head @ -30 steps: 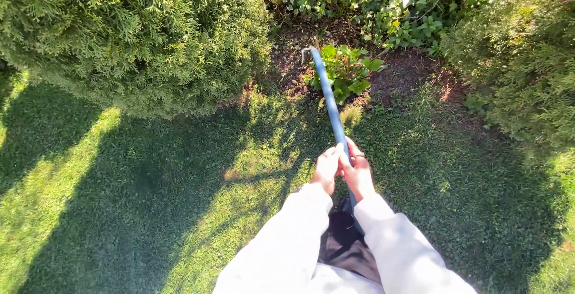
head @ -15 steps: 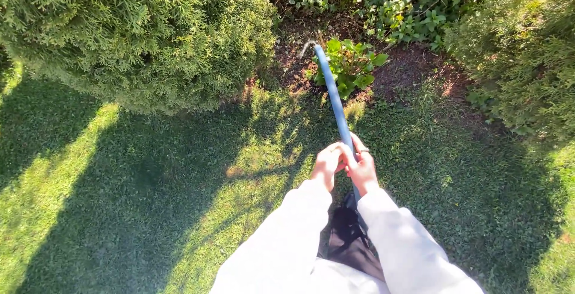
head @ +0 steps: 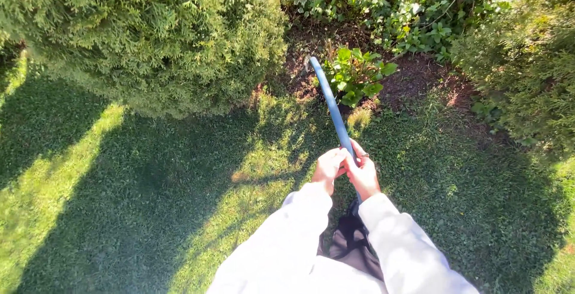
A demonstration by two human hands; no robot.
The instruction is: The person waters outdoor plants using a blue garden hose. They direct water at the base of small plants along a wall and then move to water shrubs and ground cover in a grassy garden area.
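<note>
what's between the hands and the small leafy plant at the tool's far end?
In the head view, only the blue handle spans from both hands to the leafy plant, crossing sunlit grass and a pale tuft.

The blue handle (head: pixel 332 109) looks smooth, faintly glossy, perhaps painted metal or plastic. The sleeves (head: pixel 287 234) are soft matt white cloth. The bed soil (head: pixel 413 78) is rough and crumbly.

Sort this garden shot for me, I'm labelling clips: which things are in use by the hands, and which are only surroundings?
In use:
- left hand and right hand, both gripping the blue handle
- leafy plant and bare soil at the handle's far end

Surroundings:
- conifer bush
- lawn
- ground-cover leaves
- right-side shrub
</note>
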